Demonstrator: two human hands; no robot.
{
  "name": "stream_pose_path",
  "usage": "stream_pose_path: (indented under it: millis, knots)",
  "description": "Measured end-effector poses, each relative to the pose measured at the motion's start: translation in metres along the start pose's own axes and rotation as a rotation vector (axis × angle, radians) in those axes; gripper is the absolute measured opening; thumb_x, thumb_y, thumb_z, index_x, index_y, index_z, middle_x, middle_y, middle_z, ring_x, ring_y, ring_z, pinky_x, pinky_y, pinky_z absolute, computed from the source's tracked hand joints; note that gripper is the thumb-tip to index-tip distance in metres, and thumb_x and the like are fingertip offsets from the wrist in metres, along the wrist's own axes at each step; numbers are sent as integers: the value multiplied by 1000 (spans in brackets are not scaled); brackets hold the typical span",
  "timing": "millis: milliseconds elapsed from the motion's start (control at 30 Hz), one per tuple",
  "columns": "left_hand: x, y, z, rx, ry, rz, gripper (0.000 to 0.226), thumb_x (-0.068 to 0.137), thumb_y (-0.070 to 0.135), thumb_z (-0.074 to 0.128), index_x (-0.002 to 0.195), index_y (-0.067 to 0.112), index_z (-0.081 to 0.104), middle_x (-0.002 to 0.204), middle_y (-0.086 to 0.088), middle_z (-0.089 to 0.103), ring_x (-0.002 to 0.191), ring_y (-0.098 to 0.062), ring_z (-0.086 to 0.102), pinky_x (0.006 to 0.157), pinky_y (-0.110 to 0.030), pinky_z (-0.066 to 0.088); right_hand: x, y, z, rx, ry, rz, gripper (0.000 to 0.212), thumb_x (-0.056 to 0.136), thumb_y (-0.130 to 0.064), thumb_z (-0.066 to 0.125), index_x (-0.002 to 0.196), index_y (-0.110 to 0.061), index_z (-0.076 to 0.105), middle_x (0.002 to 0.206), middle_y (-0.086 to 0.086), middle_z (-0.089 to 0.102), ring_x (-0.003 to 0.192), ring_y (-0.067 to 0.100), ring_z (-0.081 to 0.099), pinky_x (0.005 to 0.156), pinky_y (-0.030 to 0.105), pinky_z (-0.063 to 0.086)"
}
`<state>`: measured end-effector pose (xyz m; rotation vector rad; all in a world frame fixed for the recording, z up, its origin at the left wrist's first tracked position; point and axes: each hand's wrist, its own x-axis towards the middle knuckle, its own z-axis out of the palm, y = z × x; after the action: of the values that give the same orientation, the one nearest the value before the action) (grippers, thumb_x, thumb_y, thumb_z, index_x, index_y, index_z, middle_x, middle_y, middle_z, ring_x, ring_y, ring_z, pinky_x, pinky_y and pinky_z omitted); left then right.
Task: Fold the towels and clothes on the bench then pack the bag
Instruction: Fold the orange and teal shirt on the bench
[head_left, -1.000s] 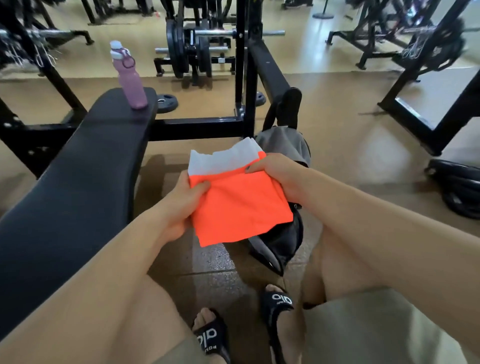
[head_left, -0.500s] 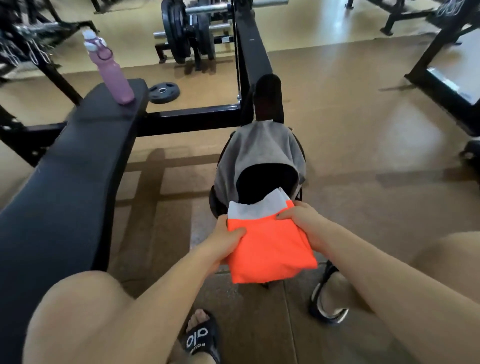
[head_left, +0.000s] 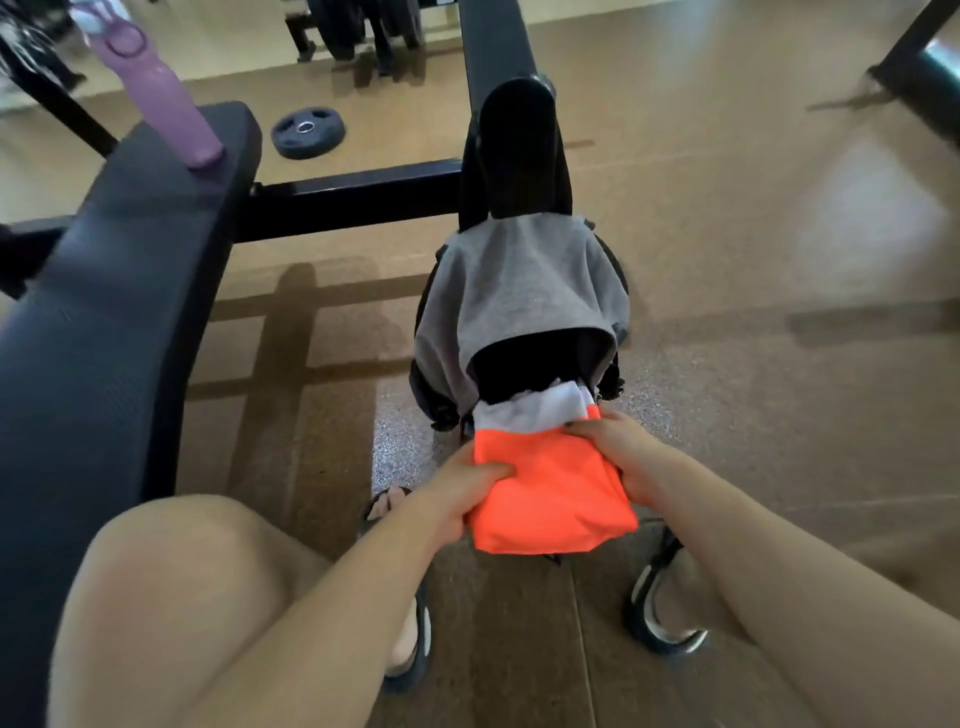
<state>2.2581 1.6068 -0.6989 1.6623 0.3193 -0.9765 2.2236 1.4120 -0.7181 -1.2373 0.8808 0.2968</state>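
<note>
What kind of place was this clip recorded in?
Most likely a gym: a padded black bench, a weight plate lying on the floor, and a rack of plates behind it. A purple water bottle stands on the bench.

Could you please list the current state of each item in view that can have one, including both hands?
Folded orange cloth: folded, held at the bag's mouth, not yet fully inside.
White cloth: under the orange one, its front edge entering the bag.
Bag: on the floor, open.
Purple bottle: upright on the bench.
Left hand: grips the stack's left edge.
Right hand: grips its right edge.
</note>
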Motion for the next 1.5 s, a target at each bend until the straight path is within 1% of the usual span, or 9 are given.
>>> stream_pose_path:
  millis: [300, 500, 567, 733, 933, 1033, 1167, 1267, 1500]
  knots:
    - [41, 20, 2, -272, 99, 105, 26, 98, 9, 60, 122, 17, 60, 109, -16, 72, 88, -25, 69, 76, -38, 59, 13, -20, 4, 329, -185, 110, 33, 94, -20, 65, 125, -7, 66, 118, 21, 71, 107, 33, 69, 94, 44, 56]
    - [60, 15, -16, -308, 173, 32, 19, 103, 9, 51, 111, 15, 67, 99, -14, 74, 78, -21, 72, 59, -31, 60, 37, -15, 29, 311, -105, 107, 40, 86, -21, 72, 124, -10, 68, 117, 19, 72, 104, 34, 71, 82, 42, 61]
    - [63, 18, -20, -311, 143, -11, 24, 103, 16, 53, 124, 16, 65, 104, -13, 76, 90, -25, 73, 67, -34, 61, 51, -10, 28, 207, 10, 113, 56, 72, -35, 80, 122, -12, 68, 113, 16, 73, 100, 34, 72, 73, 43, 64]
    - [62, 18, -15, -346, 11, -122, 33, 97, 22, 63, 129, 13, 64, 116, -11, 75, 111, -25, 69, 95, -40, 55, 55, 7, 12, 21, 72, 46, 62, 67, -39, 80, 123, -17, 66, 118, 9, 70, 104, 27, 68, 96, 43, 55]
    - [55, 19, -7, -315, -5, -106, 36, 102, 29, 56, 133, 11, 62, 109, -11, 76, 93, -22, 73, 76, -33, 60, 29, -3, 4, -19, -93, 17, 43, 65, -5, 78, 106, -5, 67, 82, 14, 71, 68, 24, 70, 55, 30, 54]
    - [48, 32, -10, -373, -215, -133, 52, 95, 52, 57, 133, 16, 63, 118, -13, 73, 97, -27, 73, 74, -42, 60, 27, -4, 5, 177, -62, -45, 39, 75, 4, 71, 114, 6, 65, 94, 21, 71, 81, 32, 70, 67, 37, 59]
    - [59, 28, -4, -344, -93, -212, 43, 97, 40, 60, 130, 13, 59, 101, -14, 73, 91, -27, 71, 77, -45, 61, 62, 21, 8, -7, 115, -84, 63, 52, -40, 75, 113, -26, 68, 108, 8, 75, 99, 27, 70, 93, 52, 57]
    - [66, 15, 3, -181, -1, -230, 34, 101, 32, 55, 127, 11, 61, 112, -14, 72, 102, -28, 69, 91, -46, 58, 79, 29, 9, -143, 184, -72, 75, 43, -50, 75, 113, -24, 66, 109, 10, 73, 100, 29, 70, 93, 47, 56]
    - [64, 7, 2, 187, 120, -177, 50, 97, 39, 57, 134, 7, 48, 118, -16, 68, 96, -25, 73, 60, -27, 60, 17, 9, 20, -616, 373, -88, 57, 86, -26, 67, 130, 0, 43, 132, 24, 47, 124, 43, 50, 100, 42, 42]
